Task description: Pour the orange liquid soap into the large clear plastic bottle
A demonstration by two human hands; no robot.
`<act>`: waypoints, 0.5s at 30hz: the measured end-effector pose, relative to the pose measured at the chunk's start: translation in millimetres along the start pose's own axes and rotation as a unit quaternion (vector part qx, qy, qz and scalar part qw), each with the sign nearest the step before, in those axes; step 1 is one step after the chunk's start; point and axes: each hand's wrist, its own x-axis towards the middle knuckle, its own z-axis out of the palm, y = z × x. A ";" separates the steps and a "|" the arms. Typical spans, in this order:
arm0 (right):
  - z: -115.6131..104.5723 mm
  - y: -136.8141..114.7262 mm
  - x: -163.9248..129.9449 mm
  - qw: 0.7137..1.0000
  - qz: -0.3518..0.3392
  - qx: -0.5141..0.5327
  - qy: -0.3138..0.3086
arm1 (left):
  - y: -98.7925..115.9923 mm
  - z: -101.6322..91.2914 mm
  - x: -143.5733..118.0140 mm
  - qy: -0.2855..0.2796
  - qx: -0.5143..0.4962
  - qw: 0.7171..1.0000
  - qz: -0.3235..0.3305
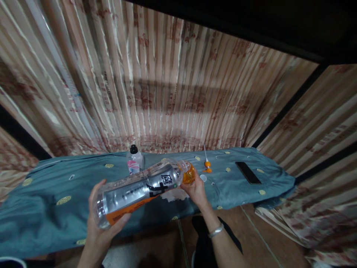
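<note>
A large clear plastic bottle (136, 190) with a silver, black and orange label lies tilted across my view, its neck end higher and to the right. My left hand (102, 219) is closed around its base. My right hand (196, 189) grips a small amber see-through container (189, 174) at the large bottle's mouth; whether the two touch is not clear. Behind them, on the cloth, lies an orange pump head (207, 165) with a thin pale tube. A small white disc (203, 178) rests beside my right hand. Something white and flat (174, 195) shows below the large bottle.
A clear bottle with a black cap (134, 160) stands at the back left. A dark phone (248, 172) lies on the right of the teal patterned cloth (80, 186). Pleated curtains (173, 82) hang behind and at the sides, with dark frame bars (290, 104) at the right.
</note>
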 end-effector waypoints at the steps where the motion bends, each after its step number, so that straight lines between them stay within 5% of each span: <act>1: -0.4 -0.6 -0.1 1.000 0.002 0.000 -0.001 | 1.3 1.7 -0.8 0.006 -0.010 1.000 -0.008; 15: -2.6 1.4 0.8 1.000 0.003 -0.023 0.009 | -9.2 -2.0 0.0 -0.034 -0.033 0.999 -0.025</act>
